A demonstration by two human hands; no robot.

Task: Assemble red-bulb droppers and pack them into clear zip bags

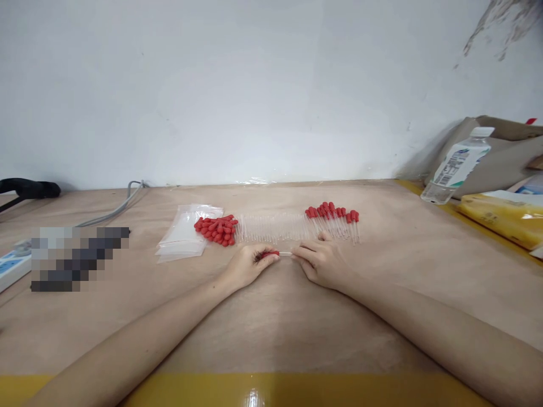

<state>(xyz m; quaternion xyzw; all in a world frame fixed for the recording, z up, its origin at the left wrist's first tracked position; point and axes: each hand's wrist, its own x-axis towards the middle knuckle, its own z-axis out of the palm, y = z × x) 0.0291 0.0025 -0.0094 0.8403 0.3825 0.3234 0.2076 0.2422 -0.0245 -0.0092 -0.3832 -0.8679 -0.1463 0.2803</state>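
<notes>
My left hand (248,265) is closed around a red rubber dropper bulb (272,254), most of it hidden by the fingers. Between the fingertips of my right hand (322,263) is a clear glass dropper tube (285,254). The tube's left end meets the bulb's mouth; how deep it sits I cannot tell. Beyond my hands lies a row of loose clear tubes (271,227). A pile of red bulbs (217,230) is at the row's left end, and several droppers with red bulbs fitted (333,217) lie at its right end.
Clear plastic bags (180,234) lie left of the bulbs. Farther left are a power strip (16,271), a grey cable (108,216) and a blurred-out dark object (80,260). A water bottle (458,165) and a yellow packet (500,217) are on the right, against a wall (254,90).
</notes>
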